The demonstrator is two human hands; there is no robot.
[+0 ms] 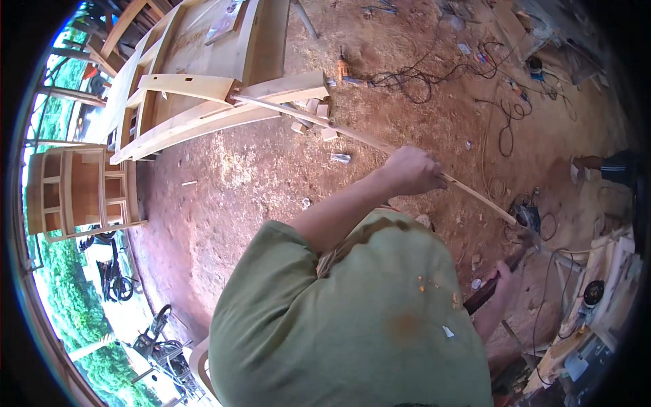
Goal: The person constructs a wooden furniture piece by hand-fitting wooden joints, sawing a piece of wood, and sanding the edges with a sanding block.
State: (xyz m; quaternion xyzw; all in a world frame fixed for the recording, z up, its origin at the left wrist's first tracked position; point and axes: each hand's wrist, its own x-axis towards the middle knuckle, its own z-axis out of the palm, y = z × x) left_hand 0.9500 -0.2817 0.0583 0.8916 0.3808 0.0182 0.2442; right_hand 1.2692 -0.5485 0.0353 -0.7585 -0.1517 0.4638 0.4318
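My left hand [410, 169] is closed around a long, thin wooden strip [339, 129]. The strip runs from the pale wooden furniture frame [203, 88] at the upper left down to the right, ending near a metal tool head [534, 239]. My right hand [503, 277] grips the dark reddish handle [483, 293] of that tool, low on the right, with its working end close to the strip's lower end. My green shirt [352, 325] fills the lower middle and hides part of both arms.
The floor is red dirt with black cables [505, 115], wood offcuts [315, 119] and a small can [341, 158]. A wooden shelf unit [81, 190] stands left, motorbikes [112, 271] below it. Another person's foot [586, 165] shows at right. Boards and tools [597, 292] crowd the lower right.
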